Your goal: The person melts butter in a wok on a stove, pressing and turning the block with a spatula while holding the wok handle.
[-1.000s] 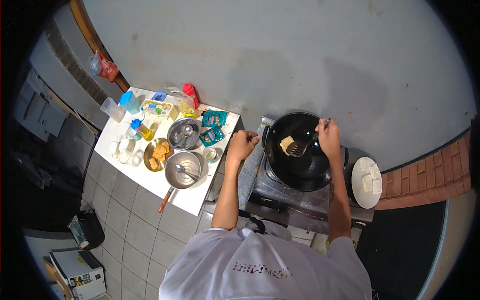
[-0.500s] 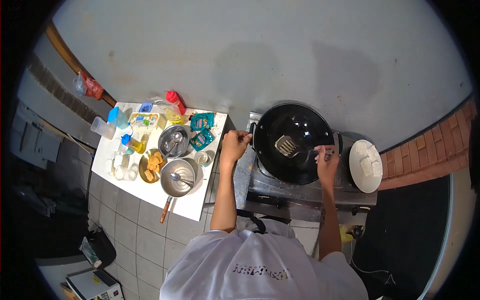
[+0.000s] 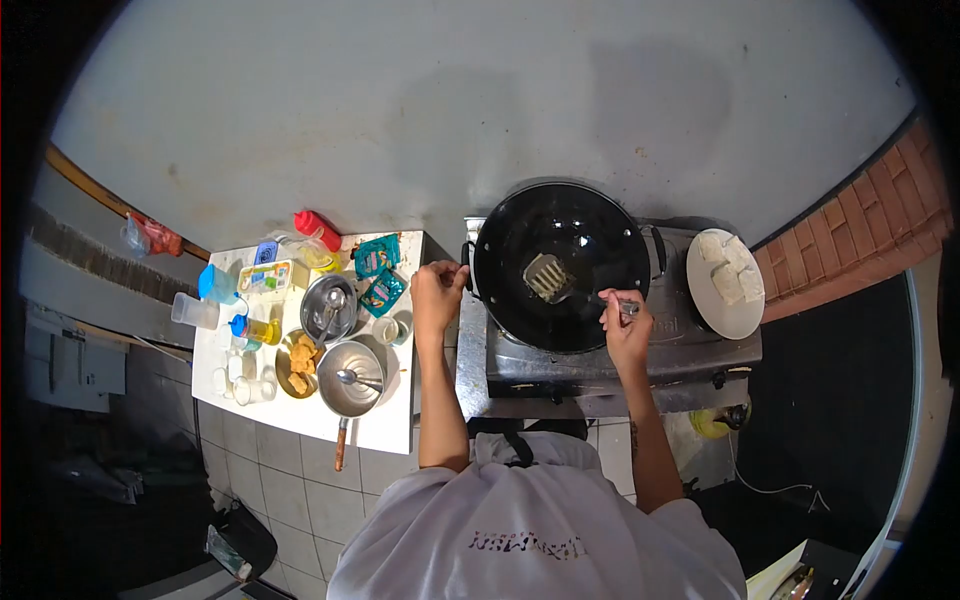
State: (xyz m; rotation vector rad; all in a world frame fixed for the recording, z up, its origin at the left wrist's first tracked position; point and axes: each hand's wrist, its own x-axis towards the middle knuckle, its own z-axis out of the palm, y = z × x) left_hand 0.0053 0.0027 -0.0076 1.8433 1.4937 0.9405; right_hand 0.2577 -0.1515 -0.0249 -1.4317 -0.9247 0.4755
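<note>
A black wok (image 3: 600, 240) stands on the stove, with dark shiny liquid in it. My right hand (image 3: 627, 328) is closed round the handle of a slotted spatula (image 3: 549, 277). The spatula's head is down inside the wok, left of its middle. Something pale shows at the slots, but whether it lies under or on the blade I cannot tell. At the wok's left side, my left hand (image 3: 440, 290) has its fingers closed on the side handle (image 3: 470, 270). A white oval plate (image 3: 707, 300) with several white blocks, resembling tofu, rests right of the wok.
On the left, a white table (image 3: 385, 425) carries a saucepan (image 3: 350, 400) with a spoon, a steel bowl (image 3: 328, 308), a bowl of orange-brown fried pieces (image 3: 302, 356), green sachets (image 3: 377, 256), bottles and jars. The metal stove (image 3: 560, 372) has front knobs. Brick edging (image 3: 840, 240) runs at the right.
The camera view has shifted, so the scene sits differently. The spatula has tilted slightly within the wok. My left hand stays at the wok's handle.
</note>
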